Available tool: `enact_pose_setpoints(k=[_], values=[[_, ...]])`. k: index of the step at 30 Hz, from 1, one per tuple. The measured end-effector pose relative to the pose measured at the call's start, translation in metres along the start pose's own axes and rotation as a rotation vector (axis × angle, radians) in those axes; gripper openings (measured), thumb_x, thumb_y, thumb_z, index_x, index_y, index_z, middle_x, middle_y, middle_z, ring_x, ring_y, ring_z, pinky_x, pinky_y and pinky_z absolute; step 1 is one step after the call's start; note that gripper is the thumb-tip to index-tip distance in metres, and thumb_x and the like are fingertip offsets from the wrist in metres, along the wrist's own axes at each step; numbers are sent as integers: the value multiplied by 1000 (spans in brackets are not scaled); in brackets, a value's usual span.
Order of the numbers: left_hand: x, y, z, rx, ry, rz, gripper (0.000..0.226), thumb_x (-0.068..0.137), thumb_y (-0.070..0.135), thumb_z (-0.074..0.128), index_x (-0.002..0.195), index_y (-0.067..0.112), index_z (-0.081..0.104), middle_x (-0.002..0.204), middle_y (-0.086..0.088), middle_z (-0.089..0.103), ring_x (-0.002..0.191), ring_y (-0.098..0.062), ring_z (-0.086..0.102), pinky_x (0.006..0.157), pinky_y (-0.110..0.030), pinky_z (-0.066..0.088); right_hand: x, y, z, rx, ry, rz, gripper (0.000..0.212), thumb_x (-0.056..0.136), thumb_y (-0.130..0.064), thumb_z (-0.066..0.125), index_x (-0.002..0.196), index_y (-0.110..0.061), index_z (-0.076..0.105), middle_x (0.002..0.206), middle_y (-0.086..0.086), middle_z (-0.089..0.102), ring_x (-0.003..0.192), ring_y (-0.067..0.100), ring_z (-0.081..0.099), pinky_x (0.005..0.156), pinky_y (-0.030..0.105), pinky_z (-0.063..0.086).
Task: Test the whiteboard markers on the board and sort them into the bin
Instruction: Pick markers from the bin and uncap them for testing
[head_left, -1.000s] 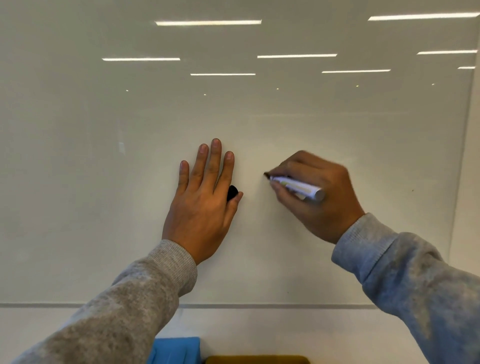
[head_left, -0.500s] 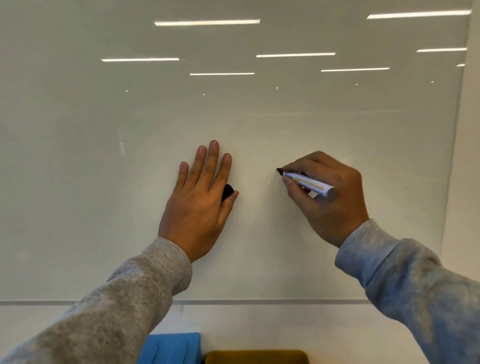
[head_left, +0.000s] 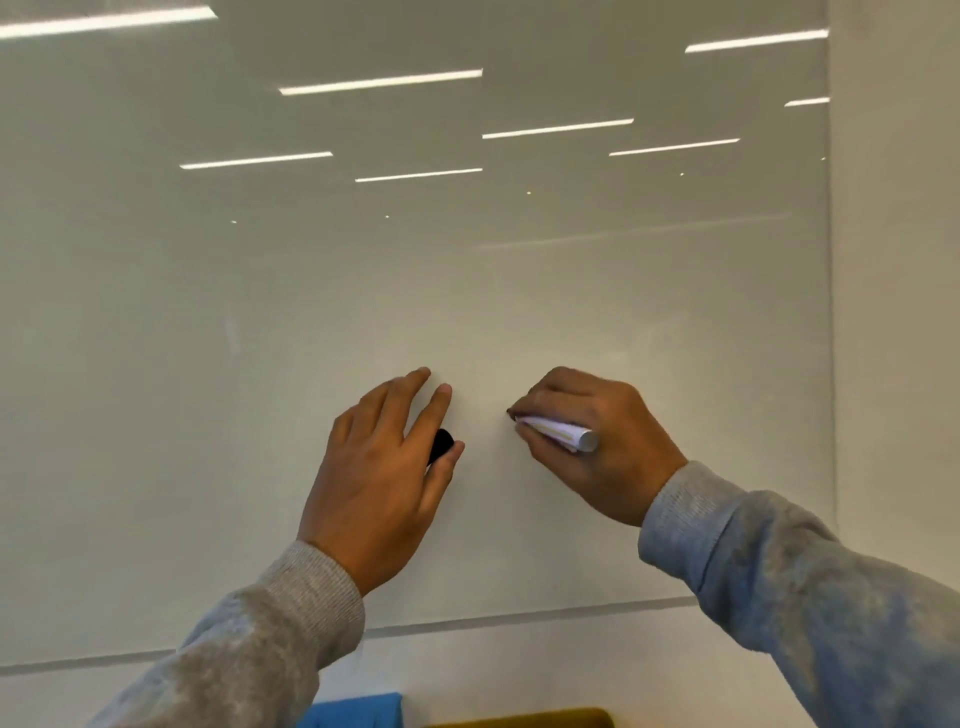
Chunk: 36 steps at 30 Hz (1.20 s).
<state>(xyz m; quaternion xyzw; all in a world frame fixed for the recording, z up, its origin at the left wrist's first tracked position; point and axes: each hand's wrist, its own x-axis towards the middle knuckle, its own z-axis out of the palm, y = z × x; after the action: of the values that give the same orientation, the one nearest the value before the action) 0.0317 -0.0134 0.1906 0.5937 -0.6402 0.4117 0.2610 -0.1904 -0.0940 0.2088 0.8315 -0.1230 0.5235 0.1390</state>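
Now right hand (head_left: 597, 441) presses marker (head_left: 558, 432) tip against whiteboard (head_left: 363, 291).

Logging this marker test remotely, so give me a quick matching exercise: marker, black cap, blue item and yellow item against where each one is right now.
Things:
1. marker
2. black cap
3. blue item
4. yellow item

Places:
A. bottom edge of view, below the board, to the right of its neighbour
B. gripped in the right hand, tip at the whiteboard
C. bottom edge of view, below the board, beside the left sleeve
D. tucked between thumb and forefinger of the left hand

Pairs: 1-B, 2-D, 3-C, 4-A
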Motion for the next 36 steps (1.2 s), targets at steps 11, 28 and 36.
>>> enact_pose_setpoints(k=[11, 28, 36], values=[[-12, 0, 2, 75, -70, 26, 62, 102, 52, 27, 153, 18, 36, 163, -6, 25, 146, -30, 30, 115, -43, 29, -24, 10, -5, 32, 101, 52, 12, 95, -15, 68, 102, -9, 75, 97, 4, 67, 83, 19, 66, 73, 36, 55], [-47, 29, -5, -440, -122, -136, 25, 103, 37, 42, 117, 27, 60, 94, 16, 57, 80, -7, 57, 73, -29, 52, -71, 0, 9, 93, 3, 172, 9, 91, -14, 72, 98, -13, 76, 93, -2, 68, 79, 14, 66, 70, 34, 55], [-126, 46, -14, -807, -273, -445, 29, 98, 27, 53, 73, 13, 51, 60, 9, 47, 55, -5, 42, 54, -19, 35, -97, -19, 8, 71, 22, 414, 7, 85, -11, 77, 90, -15, 73, 80, -3, 70, 70, 18, 66, 64, 15, 47]])
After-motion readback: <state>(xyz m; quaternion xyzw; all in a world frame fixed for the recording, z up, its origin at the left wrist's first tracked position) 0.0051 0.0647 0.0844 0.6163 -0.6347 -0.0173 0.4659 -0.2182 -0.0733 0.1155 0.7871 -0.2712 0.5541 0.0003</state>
